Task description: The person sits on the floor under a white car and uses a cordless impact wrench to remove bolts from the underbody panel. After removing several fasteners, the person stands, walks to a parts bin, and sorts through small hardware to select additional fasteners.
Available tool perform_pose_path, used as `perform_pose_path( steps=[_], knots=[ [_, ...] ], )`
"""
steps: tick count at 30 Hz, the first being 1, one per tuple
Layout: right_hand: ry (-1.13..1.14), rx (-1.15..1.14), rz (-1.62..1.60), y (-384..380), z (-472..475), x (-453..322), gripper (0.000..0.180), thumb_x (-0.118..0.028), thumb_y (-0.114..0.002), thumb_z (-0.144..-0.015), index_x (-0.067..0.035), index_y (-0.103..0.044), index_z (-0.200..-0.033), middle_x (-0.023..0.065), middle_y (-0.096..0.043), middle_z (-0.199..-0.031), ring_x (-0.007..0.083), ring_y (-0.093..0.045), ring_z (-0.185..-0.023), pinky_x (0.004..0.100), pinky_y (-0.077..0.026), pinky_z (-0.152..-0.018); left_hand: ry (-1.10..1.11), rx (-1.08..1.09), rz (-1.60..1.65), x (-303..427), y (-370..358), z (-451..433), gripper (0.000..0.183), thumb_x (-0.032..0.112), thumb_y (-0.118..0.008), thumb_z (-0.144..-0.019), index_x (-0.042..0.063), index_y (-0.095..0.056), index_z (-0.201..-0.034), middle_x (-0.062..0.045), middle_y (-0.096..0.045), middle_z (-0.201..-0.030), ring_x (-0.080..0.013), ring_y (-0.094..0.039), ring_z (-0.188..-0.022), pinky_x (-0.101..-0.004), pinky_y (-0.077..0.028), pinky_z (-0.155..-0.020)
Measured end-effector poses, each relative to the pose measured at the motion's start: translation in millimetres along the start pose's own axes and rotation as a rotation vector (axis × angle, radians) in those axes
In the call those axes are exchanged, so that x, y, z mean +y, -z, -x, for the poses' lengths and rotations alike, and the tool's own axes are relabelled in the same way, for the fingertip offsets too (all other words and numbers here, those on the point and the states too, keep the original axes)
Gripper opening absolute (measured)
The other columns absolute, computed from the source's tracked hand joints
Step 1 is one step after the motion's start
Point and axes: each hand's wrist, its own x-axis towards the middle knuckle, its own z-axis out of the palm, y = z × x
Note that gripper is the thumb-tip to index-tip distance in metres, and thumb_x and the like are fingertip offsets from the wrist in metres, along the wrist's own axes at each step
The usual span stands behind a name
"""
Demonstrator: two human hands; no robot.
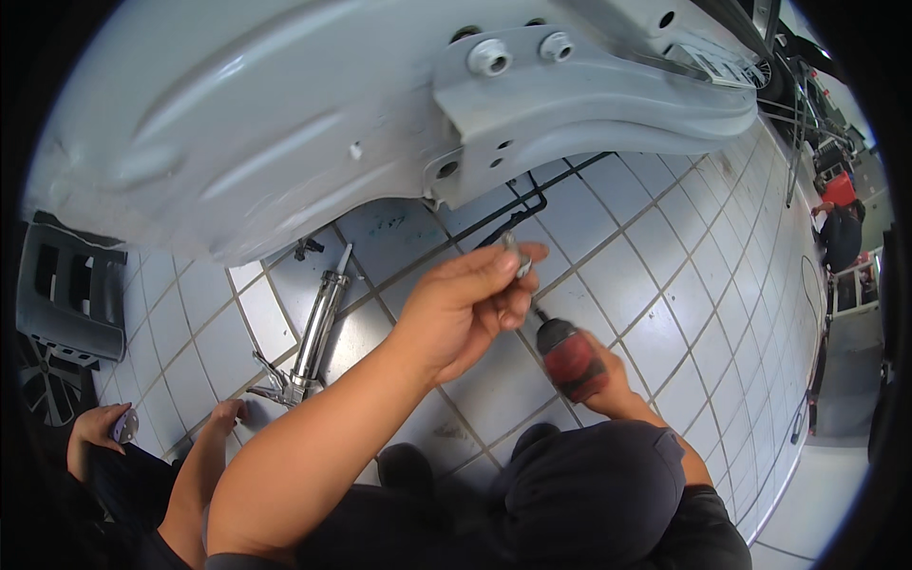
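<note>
My left hand (463, 306) pinches a small metal bolt (524, 265) between thumb and fingers. A red and black power driver (572, 360) is gripped in my right hand (614, 388), its tip just below the fingers of my left hand. Whether that tip touches them I cannot tell, as the tool is blurred. Above both hands spreads a light-grey painted vehicle body panel (299, 107). Its bracket (541, 100) carries two flanged fasteners, the left one (490, 57) larger in view than the right one (556, 47).
A metal caulking gun (320, 324) lies on the tiled floor (627, 285). At left, a co-worker's hand (96, 427) holds a purple-edged sanding disc (125, 426), near a grey slotted plastic part (68, 292). Another person (841, 231) is far right. A black hose-like piece (524, 214) lies under the panel.
</note>
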Motion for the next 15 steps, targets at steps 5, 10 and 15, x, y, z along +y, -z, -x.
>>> perform_pose_path(
  steps=[5,10,15],
  knots=[
    [-0.003,-0.188,-0.165,-36.3,3.7,20.4,0.074,-0.022,-0.080,-0.075,-0.010,-0.045,-0.138,0.0182,-0.066,-0.111,0.0375,-0.066,-0.099,0.0405,-0.054,-0.082,0.073,0.017,-0.014,-4.3,-19.9,8.6,0.042,0.022,-0.059,-0.098,-0.007,-0.056,-0.128,-0.006,-0.062,-0.093,-0.0138,-0.053,-0.076,-0.0271,-0.044,-0.072],
    [-0.075,-0.461,-0.033,-59.5,4.4,0.5,0.087,-0.025,-0.077,-0.074,-0.011,-0.032,-0.147,0.0214,-0.061,-0.117,0.0379,-0.063,-0.105,0.0443,-0.052,-0.084,0.101,0.020,-0.013,-6.7,-32.3,10.7,0.038,0.018,-0.059,-0.097,-0.002,-0.055,-0.130,-0.008,-0.063,-0.094,-0.0165,-0.053,-0.076,-0.0296,-0.042,-0.071],
    [0.018,-0.537,0.105,-79.8,23.4,5.9,0.094,-0.021,-0.079,-0.071,-0.007,-0.029,-0.150,0.0230,-0.054,-0.120,0.0394,-0.061,-0.103,0.0439,-0.052,-0.085,0.054,0.043,-0.079,-2.7,-40.4,11.4,0.036,0.015,-0.065,-0.094,0.004,-0.059,-0.127,-0.011,-0.064,-0.093,-0.0176,-0.055,-0.074,-0.0304,-0.043,-0.068]
  ],
)
